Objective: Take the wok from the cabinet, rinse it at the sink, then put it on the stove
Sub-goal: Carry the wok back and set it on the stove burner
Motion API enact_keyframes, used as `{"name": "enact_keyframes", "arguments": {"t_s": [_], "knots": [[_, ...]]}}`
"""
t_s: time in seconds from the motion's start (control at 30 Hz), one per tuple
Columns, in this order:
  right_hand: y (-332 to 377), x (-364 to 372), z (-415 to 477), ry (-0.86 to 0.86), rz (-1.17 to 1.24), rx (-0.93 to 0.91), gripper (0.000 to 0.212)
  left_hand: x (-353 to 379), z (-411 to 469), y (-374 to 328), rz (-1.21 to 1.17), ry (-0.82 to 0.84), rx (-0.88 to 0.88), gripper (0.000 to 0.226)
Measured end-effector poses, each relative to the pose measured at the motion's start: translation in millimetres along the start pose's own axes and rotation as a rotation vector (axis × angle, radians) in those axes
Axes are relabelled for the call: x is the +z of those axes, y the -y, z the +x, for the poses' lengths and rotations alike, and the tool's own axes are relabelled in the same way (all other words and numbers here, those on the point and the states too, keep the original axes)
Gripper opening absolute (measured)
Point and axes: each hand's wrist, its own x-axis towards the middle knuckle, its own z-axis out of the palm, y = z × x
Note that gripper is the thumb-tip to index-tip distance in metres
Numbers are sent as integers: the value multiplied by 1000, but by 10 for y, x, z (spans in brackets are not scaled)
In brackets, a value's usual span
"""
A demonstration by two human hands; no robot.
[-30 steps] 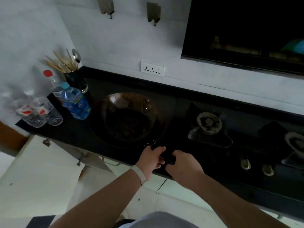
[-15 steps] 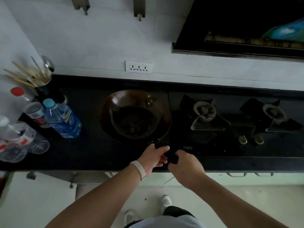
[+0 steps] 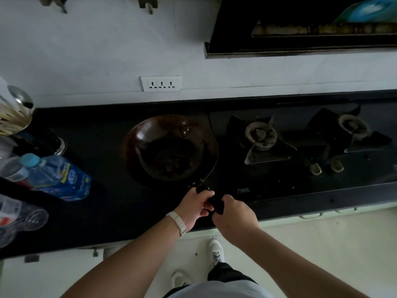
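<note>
Dim, underexposed shot. Black countertop [image 3: 103, 214] and wok [image 3: 171, 147] crush into shadow; white wall [image 3: 96, 50] reads brightest. Small glints on wok rim. Wide-angle bending at edges, slight softness.

Both hands grip the black handle [image 3: 211, 198] of a dark wok [image 3: 170, 148]: left hand [image 3: 194, 208] nearer the bowl, right hand [image 3: 234, 216] behind it; beyond the right hand, two stove burners [image 3: 261, 134]; far left of the left hand, a water bottle [image 3: 57, 177]
</note>
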Motion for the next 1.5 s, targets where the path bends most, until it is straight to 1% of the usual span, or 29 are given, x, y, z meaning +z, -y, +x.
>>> {"name": "enact_keyframes", "arguments": {"t_s": [0.17,0.37,0.57,0.6,0.63,0.7,0.73,0.8,0.9,0.97,1.07,1.13,1.17,1.2,1.27,1.3,1.4,1.5], "knots": [[-45,89,73,-13,20,33,19,-13,130,42,40,30,-13,15],[-49,224,99,-26,64,44,25,-74,180,28,90,75,-26,25],[56,351,75,59,235,59,22,-230,82,-63,214,76,-58,14],[77,362,66,77,257,53,22,-252,47,-55,225,62,-56,11],[96,379,56,95,270,46,22,-274,8,-36,228,47,-53,15],[131,429,29,128,279,18,22,-323,-70,18,213,11,-45,34],[155,454,13,143,273,-6,23,-350,-110,43,189,-8,-43,38],[219,503,-29,167,267,-60,27,-417,-199,77,111,-36,-50,35],[322,569,-82,199,269,-130,28,-529,-411,78,21,-84,-51,14],[380,577,-93,217,255,-174,25,-627,-562,122,9,-119,-34,15],[445,573,-47,230,209,-228,24,-776,-820,210,0,-159,-12,24],[469,568,24,205,168,-250,23,-847,-973,286,37,-175,-11,28],[473,564,68,182,159,-265,25,-861,-1046,321,66,-176,-8,27],[482,551,114,165,162,-286,32,-858,-1105,354,95,-175,-7,25],[508,533,220,165,164,-330,57,-811,-1176,406,119,-167,-3,24],[530,524,272,175,146,-358,63,-787,-1183,427,103,-175,7,25],[583,532,438,223,108,-436,64,-795,-1156,412,67,-292,66,27],[643,530,569,301,81,-492,64,-857,-1164,367,21,-423,78,22]]}}
